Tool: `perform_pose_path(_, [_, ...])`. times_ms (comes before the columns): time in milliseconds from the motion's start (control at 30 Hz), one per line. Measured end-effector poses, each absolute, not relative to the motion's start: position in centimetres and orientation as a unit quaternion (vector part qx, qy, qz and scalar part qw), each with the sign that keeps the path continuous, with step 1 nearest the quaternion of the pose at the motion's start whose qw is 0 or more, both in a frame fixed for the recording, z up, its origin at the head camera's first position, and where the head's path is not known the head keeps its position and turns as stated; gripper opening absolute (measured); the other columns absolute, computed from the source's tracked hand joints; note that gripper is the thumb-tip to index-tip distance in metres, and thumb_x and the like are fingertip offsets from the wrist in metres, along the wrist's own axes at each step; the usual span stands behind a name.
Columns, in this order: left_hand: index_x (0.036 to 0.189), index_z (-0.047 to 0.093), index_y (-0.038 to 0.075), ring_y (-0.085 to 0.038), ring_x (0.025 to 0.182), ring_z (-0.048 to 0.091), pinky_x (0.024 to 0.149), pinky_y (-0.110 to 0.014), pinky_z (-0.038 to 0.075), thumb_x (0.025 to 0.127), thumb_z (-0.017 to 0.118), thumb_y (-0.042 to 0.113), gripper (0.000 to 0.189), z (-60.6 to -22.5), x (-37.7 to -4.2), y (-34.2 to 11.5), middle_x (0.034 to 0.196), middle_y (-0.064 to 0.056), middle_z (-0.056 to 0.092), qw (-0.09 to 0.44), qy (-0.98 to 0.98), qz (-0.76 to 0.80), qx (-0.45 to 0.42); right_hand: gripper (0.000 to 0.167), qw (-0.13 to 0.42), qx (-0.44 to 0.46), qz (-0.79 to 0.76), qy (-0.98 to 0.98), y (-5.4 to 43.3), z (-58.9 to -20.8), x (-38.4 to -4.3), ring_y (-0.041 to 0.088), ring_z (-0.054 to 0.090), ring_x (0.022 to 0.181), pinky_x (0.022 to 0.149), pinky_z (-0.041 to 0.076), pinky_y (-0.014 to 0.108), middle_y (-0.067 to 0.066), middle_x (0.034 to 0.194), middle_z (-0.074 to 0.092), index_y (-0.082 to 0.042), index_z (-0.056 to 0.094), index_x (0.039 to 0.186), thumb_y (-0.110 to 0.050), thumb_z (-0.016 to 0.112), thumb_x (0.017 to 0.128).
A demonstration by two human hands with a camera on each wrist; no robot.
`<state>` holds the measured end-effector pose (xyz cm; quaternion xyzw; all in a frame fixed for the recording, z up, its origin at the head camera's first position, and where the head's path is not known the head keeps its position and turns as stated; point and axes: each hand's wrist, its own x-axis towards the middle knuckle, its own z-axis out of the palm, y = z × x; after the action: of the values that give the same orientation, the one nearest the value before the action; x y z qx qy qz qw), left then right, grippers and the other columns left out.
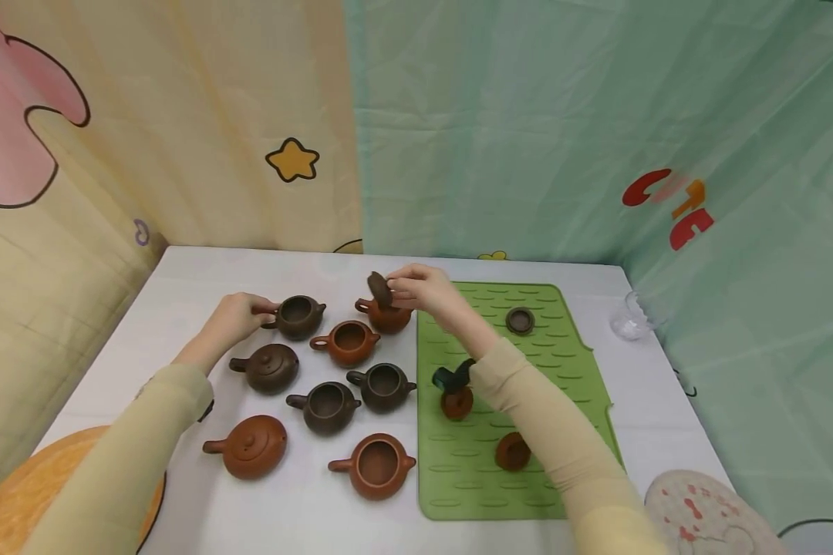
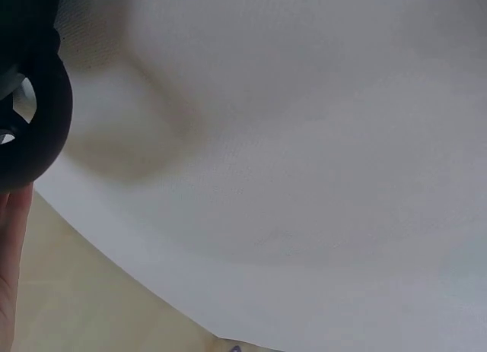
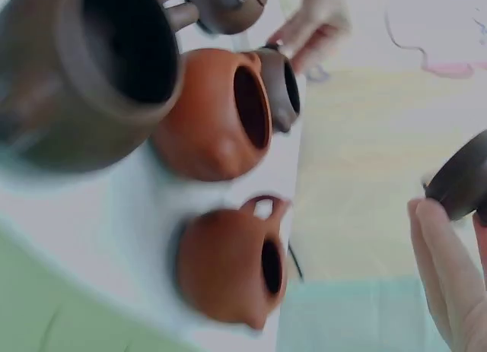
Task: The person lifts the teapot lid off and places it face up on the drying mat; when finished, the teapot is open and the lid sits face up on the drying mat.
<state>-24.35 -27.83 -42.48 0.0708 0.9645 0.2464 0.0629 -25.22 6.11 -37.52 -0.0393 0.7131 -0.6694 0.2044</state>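
In the head view my left hand [image 1: 234,322] pinches the handle of a dark brown, lidless teapot [image 1: 297,317] standing on the table at the back left. My right hand [image 1: 423,291] holds a dark teapot lid [image 1: 379,290], tilted on edge, over a lidless reddish teapot [image 1: 389,317]. The right wrist view shows the lid [image 3: 463,177] between thumb and fingers, apart from the reddish teapot [image 3: 228,264]. Another reddish teapot [image 1: 350,344] stands open between both hands. In the left wrist view, only a dark loop [image 2: 49,124] and part of the hand appear.
Two lidded teapots, one dark [image 1: 271,368] and one reddish [image 1: 253,447], stand front left. Three more lidless ones include a reddish teapot [image 1: 378,466]. A green mat [image 1: 486,493] bears a dark lid [image 1: 520,321] and reddish lids [image 1: 513,452]. A clear glass vessel [image 1: 628,320] stands right.
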Motion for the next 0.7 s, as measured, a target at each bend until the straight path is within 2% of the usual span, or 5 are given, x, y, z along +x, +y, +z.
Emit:
perform_pose_path(167, [0.118, 0.068, -0.003, -0.042, 0.106, 0.061, 0.086, -0.051, 0.048, 0.092, 0.067, 0.009, 0.029, -42.5, -24.4, -28.2, 0.118, -0.027, 0.066, 0.066, 0.964, 0.246, 0.069, 0.022, 0.236, -0.035, -0.736, 0.634, 13.8, -38.8, -23.9, 0.014, 0.067, 0.098, 0.094, 0.054, 0.029, 0.007, 0.112, 0.063, 0.0, 0.054, 0.122, -0.009, 0.046, 0.103])
perform_pose_path(333, [0.119, 0.068, -0.004, -0.042, 0.107, 0.061, 0.088, -0.052, 0.047, 0.093, 0.066, 0.008, 0.029, -42.3, -24.4, -28.0, 0.12, -0.028, 0.065, 0.07, 0.963, 0.252, 0.065, 0.022, 0.242, -0.007, -0.784, 0.571, 20.6, -41.0, -22.1, 0.014, 0.069, 0.1, 0.092, 0.054, 0.025, 0.003, 0.108, 0.068, -0.012, 0.06, 0.114, -0.013, 0.038, 0.107])
perform_pose_path(433, [0.119, 0.067, -0.005, -0.042, 0.108, 0.06, 0.089, -0.052, 0.048, 0.093, 0.065, 0.006, 0.028, -42.2, -24.5, -27.9, 0.121, -0.029, 0.064, 0.07, 0.963, 0.252, 0.063, 0.024, 0.24, 0.007, -0.796, 0.555, 23.7, -42.1, -21.0, 0.015, 0.07, 0.102, 0.093, 0.054, 0.025, 0.003, 0.109, 0.069, -0.013, 0.056, 0.119, -0.012, 0.034, 0.108])
perform_pose_path(533, [0.118, 0.067, -0.005, -0.04, 0.106, 0.06, 0.087, -0.05, 0.048, 0.093, 0.065, 0.005, 0.027, -42.2, -24.6, -27.9, 0.12, -0.029, 0.064, 0.069, 0.964, 0.249, 0.06, 0.023, 0.235, 0.023, -0.801, 0.55, 26.2, -42.7, -20.2, 0.017, 0.07, 0.103, 0.093, 0.053, 0.025, 0.004, 0.111, 0.069, -0.012, 0.043, 0.129, -0.017, 0.033, 0.109])
perform_pose_path(700, [0.117, 0.068, -0.005, -0.038, 0.101, 0.06, 0.081, -0.044, 0.048, 0.092, 0.065, 0.005, 0.027, -42.3, -24.5, -27.8, 0.119, -0.03, 0.064, 0.071, 0.964, 0.25, 0.061, 0.06, 0.23, 0.046, -0.785, 0.573, 29.1, -43.3, -19.5, 0.015, 0.07, 0.103, 0.094, 0.053, 0.024, 0.002, 0.109, 0.07, -0.002, 0.014, 0.153, -0.036, 0.035, 0.107])
